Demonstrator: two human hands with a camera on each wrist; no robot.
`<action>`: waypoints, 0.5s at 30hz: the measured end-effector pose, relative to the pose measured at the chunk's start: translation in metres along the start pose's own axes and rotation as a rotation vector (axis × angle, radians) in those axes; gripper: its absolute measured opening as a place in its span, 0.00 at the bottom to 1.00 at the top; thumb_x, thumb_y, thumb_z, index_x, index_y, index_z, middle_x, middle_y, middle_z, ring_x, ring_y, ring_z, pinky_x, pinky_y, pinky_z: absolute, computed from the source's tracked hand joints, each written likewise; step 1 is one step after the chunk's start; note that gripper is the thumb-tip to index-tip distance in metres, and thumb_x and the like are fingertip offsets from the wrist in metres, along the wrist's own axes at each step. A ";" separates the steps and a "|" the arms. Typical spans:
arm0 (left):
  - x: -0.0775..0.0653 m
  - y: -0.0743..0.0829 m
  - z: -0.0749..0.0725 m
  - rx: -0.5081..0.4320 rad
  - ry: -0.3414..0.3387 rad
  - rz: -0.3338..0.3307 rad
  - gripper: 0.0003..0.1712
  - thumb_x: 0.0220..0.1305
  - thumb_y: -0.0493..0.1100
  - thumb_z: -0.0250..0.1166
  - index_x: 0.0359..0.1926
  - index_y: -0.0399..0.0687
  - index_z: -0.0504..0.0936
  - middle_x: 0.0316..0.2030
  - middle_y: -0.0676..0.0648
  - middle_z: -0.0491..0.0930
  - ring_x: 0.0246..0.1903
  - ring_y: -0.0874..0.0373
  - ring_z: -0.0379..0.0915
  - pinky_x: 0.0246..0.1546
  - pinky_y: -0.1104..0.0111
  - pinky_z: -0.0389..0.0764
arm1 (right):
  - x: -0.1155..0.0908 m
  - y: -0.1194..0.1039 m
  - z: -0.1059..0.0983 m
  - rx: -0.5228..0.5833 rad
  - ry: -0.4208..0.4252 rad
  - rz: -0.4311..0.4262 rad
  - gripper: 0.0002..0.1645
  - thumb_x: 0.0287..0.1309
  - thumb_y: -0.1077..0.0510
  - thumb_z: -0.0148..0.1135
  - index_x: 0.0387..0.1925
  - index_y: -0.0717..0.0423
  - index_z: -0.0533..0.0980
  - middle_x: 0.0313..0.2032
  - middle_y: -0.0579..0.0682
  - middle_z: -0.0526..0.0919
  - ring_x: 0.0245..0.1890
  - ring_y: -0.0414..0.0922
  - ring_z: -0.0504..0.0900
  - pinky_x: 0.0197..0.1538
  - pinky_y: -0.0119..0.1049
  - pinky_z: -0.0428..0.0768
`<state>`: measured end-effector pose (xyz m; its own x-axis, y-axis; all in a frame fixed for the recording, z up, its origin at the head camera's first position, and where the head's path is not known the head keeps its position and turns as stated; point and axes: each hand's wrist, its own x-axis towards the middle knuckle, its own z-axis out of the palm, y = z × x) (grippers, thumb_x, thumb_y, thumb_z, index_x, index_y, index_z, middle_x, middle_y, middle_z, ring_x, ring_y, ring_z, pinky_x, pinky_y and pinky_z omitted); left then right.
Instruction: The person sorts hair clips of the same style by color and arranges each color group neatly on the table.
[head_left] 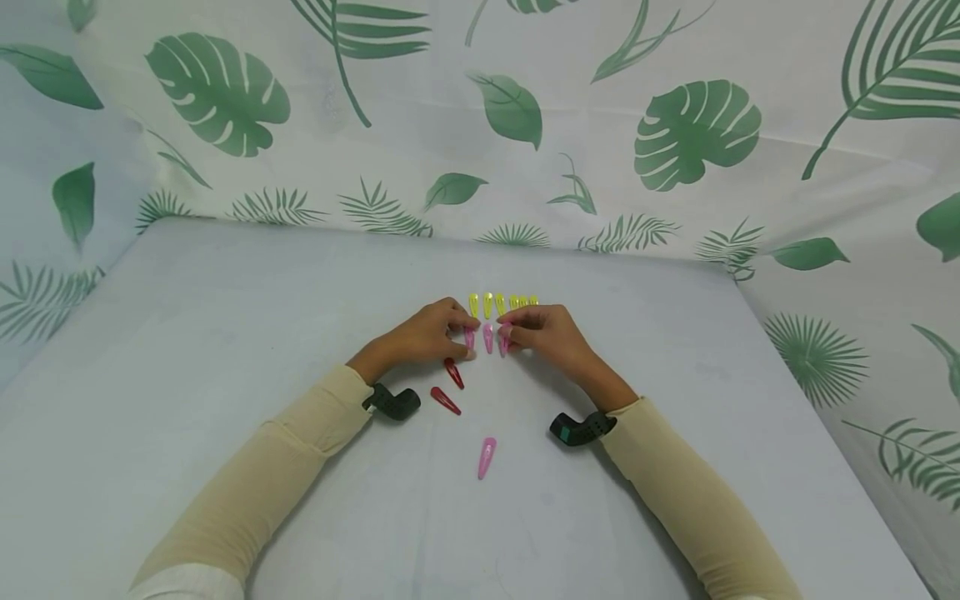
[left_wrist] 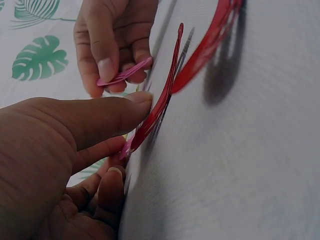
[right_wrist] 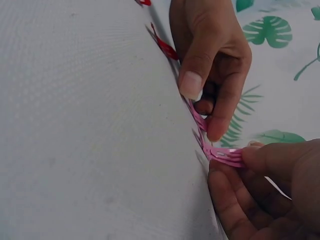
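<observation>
Thumb and index finger of my left hand point(head_left: 427, 335) hold a pink snap hair clip point(head_left: 469, 337) by its two ends on the table. My right hand point(head_left: 551, 335) pinches another pink hair clip point(right_wrist: 227, 156), which stands tilted at the table surface in the right wrist view. Between the hands lies a third pink hair clip point(head_left: 488, 338). Just beyond is a row of several yellow hair clips point(head_left: 487, 305), its right part close behind my right fingers. Two red hair clips, an upper one point(head_left: 454, 373) and a lower one point(head_left: 446, 401), lie near my left thumb.
A loose pink clip point(head_left: 487, 458) lies on the white table point(head_left: 420, 517), nearer to me. Behind the table hangs a white cloth point(head_left: 450, 125) printed with green leaves. Dark wrist cameras, left point(head_left: 397, 403) and right point(head_left: 581, 428), jut out close above the tabletop.
</observation>
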<state>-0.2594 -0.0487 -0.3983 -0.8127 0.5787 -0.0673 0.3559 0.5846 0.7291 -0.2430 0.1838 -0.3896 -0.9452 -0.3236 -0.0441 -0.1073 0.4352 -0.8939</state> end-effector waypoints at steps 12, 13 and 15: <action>0.000 0.001 -0.001 0.008 -0.001 0.004 0.28 0.59 0.44 0.72 0.60 0.43 0.79 0.50 0.46 0.71 0.46 0.54 0.67 0.48 0.65 0.72 | 0.002 -0.001 0.005 -0.197 0.073 -0.032 0.10 0.61 0.62 0.65 0.42 0.62 0.84 0.33 0.52 0.86 0.32 0.45 0.79 0.32 0.34 0.77; 0.000 0.001 -0.001 0.009 -0.002 0.004 0.28 0.59 0.44 0.72 0.60 0.43 0.79 0.49 0.46 0.71 0.46 0.54 0.67 0.48 0.65 0.72 | 0.003 -0.001 0.005 -0.200 0.075 -0.032 0.10 0.61 0.62 0.65 0.42 0.62 0.84 0.34 0.52 0.85 0.32 0.45 0.78 0.32 0.34 0.77; 0.000 0.001 -0.001 0.009 -0.001 0.004 0.28 0.59 0.44 0.72 0.60 0.43 0.79 0.49 0.46 0.71 0.46 0.54 0.67 0.48 0.65 0.72 | 0.003 -0.001 0.005 -0.202 0.078 -0.032 0.10 0.61 0.62 0.65 0.42 0.62 0.84 0.34 0.52 0.85 0.32 0.45 0.78 0.32 0.33 0.77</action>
<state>-0.2594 -0.0488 -0.3973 -0.8111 0.5813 -0.0652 0.3630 0.5876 0.7232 -0.2442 0.1779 -0.3914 -0.9604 -0.2777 0.0243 -0.1898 0.5876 -0.7866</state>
